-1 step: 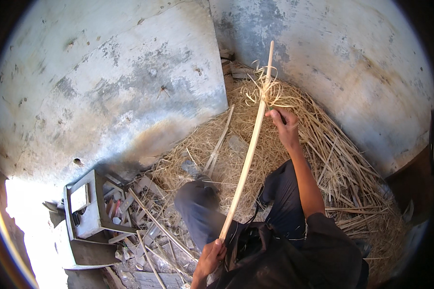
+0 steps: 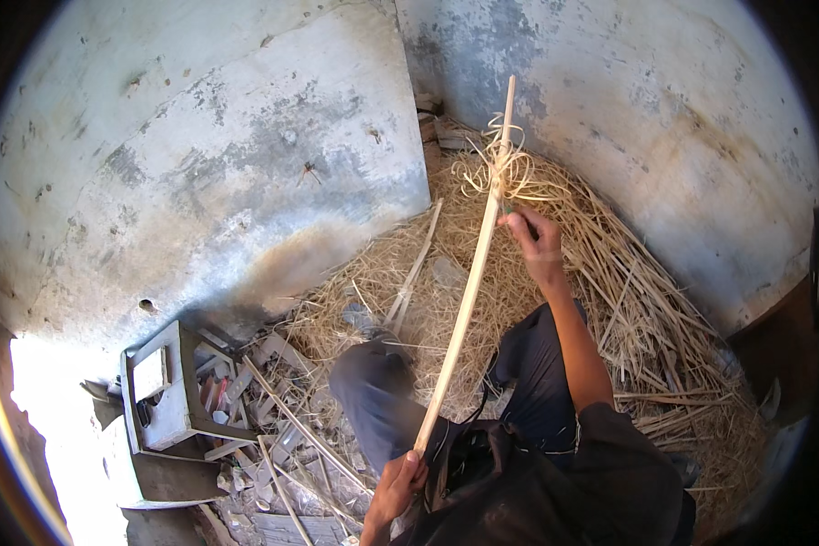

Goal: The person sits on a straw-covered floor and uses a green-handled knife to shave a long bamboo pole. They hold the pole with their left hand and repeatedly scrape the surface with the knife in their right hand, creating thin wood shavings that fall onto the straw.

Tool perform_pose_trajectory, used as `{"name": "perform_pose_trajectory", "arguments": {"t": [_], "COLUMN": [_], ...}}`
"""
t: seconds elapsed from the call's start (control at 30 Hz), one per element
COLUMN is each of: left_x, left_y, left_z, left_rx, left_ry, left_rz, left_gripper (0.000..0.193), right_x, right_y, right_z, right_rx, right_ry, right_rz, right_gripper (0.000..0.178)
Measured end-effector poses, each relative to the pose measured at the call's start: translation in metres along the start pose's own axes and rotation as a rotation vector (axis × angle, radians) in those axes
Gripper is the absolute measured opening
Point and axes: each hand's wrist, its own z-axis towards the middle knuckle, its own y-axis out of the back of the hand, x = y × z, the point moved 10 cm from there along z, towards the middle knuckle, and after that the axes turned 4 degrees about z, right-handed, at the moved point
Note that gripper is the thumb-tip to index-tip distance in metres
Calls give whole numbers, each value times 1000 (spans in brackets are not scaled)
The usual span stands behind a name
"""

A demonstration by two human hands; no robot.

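A long pale split-wood strip (image 2: 465,314), probably bamboo, runs up from my lap toward the wall corner. My left hand (image 2: 399,482) is closed round its lower end by my thigh. Thin curled shavings (image 2: 499,170) cling to the strip a little below its far tip. Just under those curls, my right hand (image 2: 537,238) is closed in a pinch at the strip's right edge. A small dark greenish thing (image 2: 508,210) shows at its fingertips; its kind is too small to tell.
Straw-like shavings (image 2: 628,300) heap over the floor to the right and ahead. Two loose strips (image 2: 416,264) lie left of the long one. At lower left stand a worn pale wooden frame (image 2: 177,400) and scattered broken pieces (image 2: 282,437). Weathered walls (image 2: 273,155) meet beyond the heap.
My right hand has shifted very slightly, and the curled shavings sit a touch further left with a changed shape. The left hand looks the same.
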Motion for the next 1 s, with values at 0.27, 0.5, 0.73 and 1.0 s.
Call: {"name": "perform_pose_trajectory", "arguments": {"t": [0.27,0.5,0.73,1.0], "left_x": [-67,-107,-117,-120], "left_y": [-5,-23,-34,-39], "left_z": [27,51,59,57], "left_rx": [-184,-189,-118,-100], "left_ry": [-199,-243,-219,-201], "left_rz": [282,64,-57,-90], "left_gripper": [53,49,45,47], "right_x": [68,126,143,148], "right_y": [-45,-70,-72,-62], "right_z": [-74,-118,-126,-119], "right_rx": [169,288,338,255], "right_ry": [156,318,343,353], "right_rz": [4,-11,-53,-60], "right_gripper": [33,31,32,33]}}
